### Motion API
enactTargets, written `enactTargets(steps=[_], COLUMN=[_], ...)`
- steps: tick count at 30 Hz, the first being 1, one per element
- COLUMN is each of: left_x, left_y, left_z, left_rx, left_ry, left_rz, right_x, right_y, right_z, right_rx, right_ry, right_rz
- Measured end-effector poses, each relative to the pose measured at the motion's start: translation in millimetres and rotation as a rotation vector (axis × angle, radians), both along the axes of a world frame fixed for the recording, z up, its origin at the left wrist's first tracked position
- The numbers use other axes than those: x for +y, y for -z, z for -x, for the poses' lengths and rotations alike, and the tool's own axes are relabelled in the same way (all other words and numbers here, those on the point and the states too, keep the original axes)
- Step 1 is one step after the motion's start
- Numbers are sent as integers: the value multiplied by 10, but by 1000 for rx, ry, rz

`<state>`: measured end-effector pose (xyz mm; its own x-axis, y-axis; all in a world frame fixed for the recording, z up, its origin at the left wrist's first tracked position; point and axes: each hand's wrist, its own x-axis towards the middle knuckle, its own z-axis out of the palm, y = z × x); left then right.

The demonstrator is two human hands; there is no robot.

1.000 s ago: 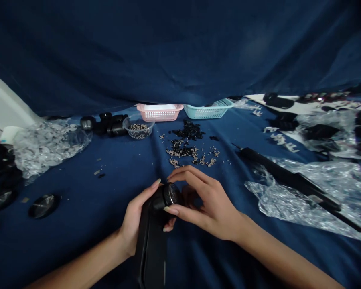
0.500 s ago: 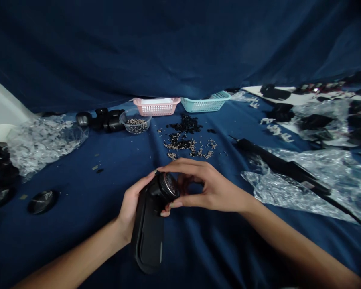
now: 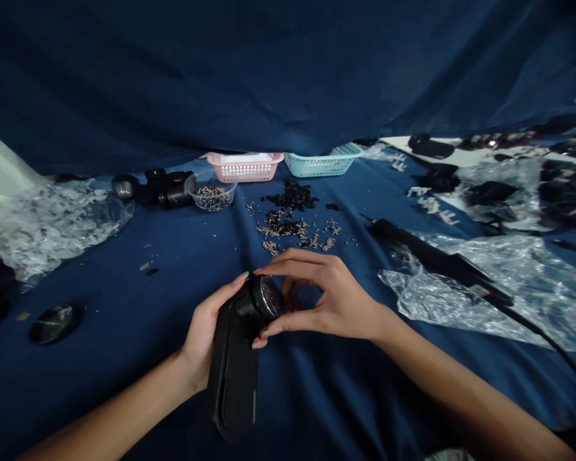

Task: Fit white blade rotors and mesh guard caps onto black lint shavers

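Note:
A black fabric shaver (image 3: 237,378) is held near the middle of the view, with its long flat body pointing down toward me. My left hand (image 3: 204,326) wraps round its upper part from the left, and some of those fingers are hidden behind it. On top sits a round ribbed head (image 3: 267,299) with a shiny rim and a dark speckled face. The thumb and fingers of my right hand (image 3: 329,294) grip this head's edge from the right. Small screws (image 3: 271,248) lie scattered on the blue cloth beyond my hands, beside small black parts (image 3: 294,195).
A clear bowl of screws (image 3: 212,197), a pink basket (image 3: 244,169) and a teal basket (image 3: 324,165) stand at the back. Left are a bag of whitish parts (image 3: 62,221) and a round black piece (image 3: 56,323). A corded electric screwdriver (image 3: 432,256) rests on plastic wrap (image 3: 547,288) to the right.
The whole view has shifted slightly, so the surroundings appear a little further left. Both hands keep their grip on the shaver and its head, with only a slight shift.

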<state>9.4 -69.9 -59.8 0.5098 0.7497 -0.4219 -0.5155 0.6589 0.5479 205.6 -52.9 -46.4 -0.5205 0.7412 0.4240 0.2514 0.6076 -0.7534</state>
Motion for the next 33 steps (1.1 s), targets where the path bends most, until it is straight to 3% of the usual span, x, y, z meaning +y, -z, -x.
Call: enactTargets(steps=[10, 15, 26, 33], left_x=[-86, -64, 8, -14], left_y=[-117, -159, -153, -137], left_z=[1, 39, 45, 38], left_rx=[254, 319, 260, 289], left_ry=[-82, -87, -68, -98], left_rz=[-218, -361, -47, -91], right_x=[-46, -91, -73, -55], right_y=[1, 14, 37, 60], right_z=[52, 84, 33, 45], right_rx=[-63, -9, -60, -19], right_ry=[64, 76, -7, -3], right_rz=[-204, -227, -348, -244])
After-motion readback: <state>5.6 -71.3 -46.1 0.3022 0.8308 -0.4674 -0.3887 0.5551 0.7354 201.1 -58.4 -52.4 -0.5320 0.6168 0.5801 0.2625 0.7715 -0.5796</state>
